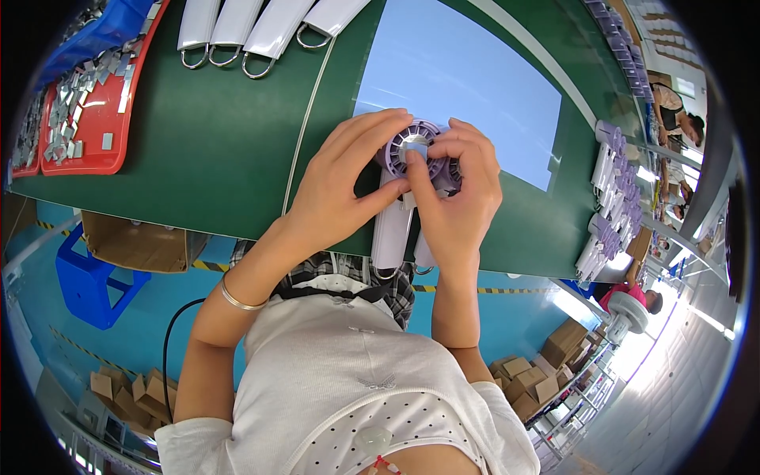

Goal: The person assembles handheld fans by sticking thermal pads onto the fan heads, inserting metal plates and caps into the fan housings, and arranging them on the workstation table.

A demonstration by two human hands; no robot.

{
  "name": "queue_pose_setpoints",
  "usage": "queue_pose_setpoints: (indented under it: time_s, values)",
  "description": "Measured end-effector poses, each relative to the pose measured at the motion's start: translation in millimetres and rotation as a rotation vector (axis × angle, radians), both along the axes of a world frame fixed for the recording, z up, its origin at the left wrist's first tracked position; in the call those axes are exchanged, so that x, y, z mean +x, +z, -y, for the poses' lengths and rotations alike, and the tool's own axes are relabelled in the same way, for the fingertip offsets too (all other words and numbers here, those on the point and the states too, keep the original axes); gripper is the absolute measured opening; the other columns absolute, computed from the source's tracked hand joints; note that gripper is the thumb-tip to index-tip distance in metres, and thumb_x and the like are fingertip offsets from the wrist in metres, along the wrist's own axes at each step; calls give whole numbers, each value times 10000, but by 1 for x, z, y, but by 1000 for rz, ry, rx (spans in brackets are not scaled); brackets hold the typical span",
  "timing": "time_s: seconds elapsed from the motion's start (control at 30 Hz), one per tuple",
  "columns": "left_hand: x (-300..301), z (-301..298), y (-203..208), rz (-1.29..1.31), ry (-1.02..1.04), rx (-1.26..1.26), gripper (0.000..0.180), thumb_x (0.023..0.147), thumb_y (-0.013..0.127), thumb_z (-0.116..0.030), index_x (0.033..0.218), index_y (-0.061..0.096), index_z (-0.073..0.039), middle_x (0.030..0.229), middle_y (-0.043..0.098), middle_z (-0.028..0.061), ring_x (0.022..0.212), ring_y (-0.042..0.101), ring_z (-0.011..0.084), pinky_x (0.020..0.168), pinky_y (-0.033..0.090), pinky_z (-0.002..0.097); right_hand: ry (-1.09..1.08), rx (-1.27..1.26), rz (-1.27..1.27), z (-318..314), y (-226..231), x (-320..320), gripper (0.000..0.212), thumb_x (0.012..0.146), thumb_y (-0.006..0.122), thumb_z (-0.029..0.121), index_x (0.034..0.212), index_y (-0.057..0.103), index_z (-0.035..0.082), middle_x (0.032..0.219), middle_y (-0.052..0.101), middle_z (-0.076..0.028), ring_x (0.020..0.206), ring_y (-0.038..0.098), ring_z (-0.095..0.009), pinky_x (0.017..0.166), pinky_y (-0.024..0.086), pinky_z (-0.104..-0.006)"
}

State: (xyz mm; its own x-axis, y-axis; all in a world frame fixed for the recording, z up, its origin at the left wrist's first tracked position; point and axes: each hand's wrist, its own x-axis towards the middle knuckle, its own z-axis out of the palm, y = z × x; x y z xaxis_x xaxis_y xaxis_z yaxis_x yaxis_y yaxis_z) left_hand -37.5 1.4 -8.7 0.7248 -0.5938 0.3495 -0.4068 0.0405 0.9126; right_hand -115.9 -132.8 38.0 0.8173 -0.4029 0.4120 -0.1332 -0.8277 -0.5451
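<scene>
Purple on the fan head [401,146], white down its handle [391,233], set off by a green desk [214,158] and a pale blue sheet [467,79]! Bright red for the tray [91,164], blue for the bin [99,36], blue again for the stool [85,293], and turquoise floor [514,317] with yellow-and-black striped tape [514,290]. White on the top [332,380], black polka dots on its pale trim [340,435], dark plaid on the cloth [400,297]!

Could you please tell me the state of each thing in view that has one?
Fan, grille up, partly covered
Left hand, curved around the fan's head
Right hand, curled, thumb at the head's centre
Second fan, mostly hidden by the right hand
Red tray, holding loose metal pieces
White handles, lying side by side
Blue sheet, lying flat
</scene>
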Motion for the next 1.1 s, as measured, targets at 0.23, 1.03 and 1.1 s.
queue_pose_setpoints:
  time_s: [0.23, 1.03, 1.1]
  values:
    - [1, -2, -1, -3, -1, 8, 659, 748, 821, -72, 1360, 577, -39, 1374, 599, 154, 1238, 575, 347, 1034, 480, 426, -33, 56, 12, -2, 4, -1, 248, 767, 787, -3, 965, 642, 32, 1023, 663, -119, 1097, 651, -324, 913, 503, -396]
    - [-6, 0, 0, 263, 79, -33, 528, 771, 732, -18, 1290, 642, -46, 1360, 594, 153, 1248, 570, 387, 1040, 458, 464, 143, -297, -133, 21, 12, -80, 456, 702, 712, -75, 1097, 763, 147, 1074, 587, -35, 974, 576, -239, 872, 400, -395]
    - [-8, 3, 2, 359, 67, -16, 481, 762, 734, -28, 1239, 677, -42, 1340, 606, 150, 1245, 572, 385, 1026, 457, 467, 146, -519, -205, 23, 7, -78, 411, 735, 701, -25, 1105, 754, 148, 1064, 577, -17, 1004, 563, -220, 930, 373, -438]
